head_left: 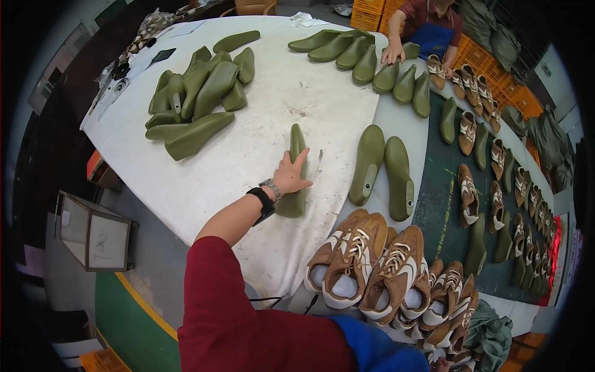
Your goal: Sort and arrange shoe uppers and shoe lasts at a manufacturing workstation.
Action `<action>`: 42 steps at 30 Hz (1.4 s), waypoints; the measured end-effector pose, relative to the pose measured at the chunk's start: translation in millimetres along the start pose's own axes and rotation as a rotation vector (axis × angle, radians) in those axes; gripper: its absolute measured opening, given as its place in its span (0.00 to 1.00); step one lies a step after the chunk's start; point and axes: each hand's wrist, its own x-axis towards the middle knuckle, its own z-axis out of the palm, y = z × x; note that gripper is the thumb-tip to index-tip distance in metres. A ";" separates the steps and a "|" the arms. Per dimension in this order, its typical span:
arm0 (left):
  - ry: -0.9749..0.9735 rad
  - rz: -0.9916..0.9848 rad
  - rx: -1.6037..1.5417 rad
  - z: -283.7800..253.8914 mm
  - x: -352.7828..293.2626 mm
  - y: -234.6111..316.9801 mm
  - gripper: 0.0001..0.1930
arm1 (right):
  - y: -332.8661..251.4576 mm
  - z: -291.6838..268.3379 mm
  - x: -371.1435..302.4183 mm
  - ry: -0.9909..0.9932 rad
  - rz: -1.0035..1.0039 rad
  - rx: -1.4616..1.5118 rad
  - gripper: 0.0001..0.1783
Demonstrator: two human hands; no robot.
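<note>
My left hand [290,175] reaches over a single olive-green shoe last [297,139] on the white-covered table. Its fingers are spread across the last's middle, the thumb stretched out to the right; whether they press on it I cannot tell. A watch and a black band circle that wrist. At the lower edge, only a sliver of my right hand [441,364] shows beside the brown-and-white sneakers [396,266], its fingers mostly hidden. Two green lasts [367,164] lie side by side to the right of my left hand.
A heap of green lasts [198,87] covers the table's far left. More lasts [350,53] line the far edge, where a co-worker's hand [392,51] touches one. Rows of sneakers and lasts stand on a dark green conveyor belt [440,186]. Orange crates [489,68] are stacked behind.
</note>
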 end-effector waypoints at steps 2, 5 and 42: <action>0.011 0.267 -0.557 0.8 -7.2 -22.2 0.55 | 3.5 0.8 -4.4 -0.008 -0.035 -0.060 0.09; 0.099 0.215 -0.491 38.2 -23.3 -47.4 0.58 | 13.5 -2.7 -3.6 -0.025 -0.100 -0.158 0.09; 0.345 -0.746 0.048 -45.9 -37.2 -230.7 0.59 | -52.1 46.3 1.1 0.327 0.582 1.115 0.07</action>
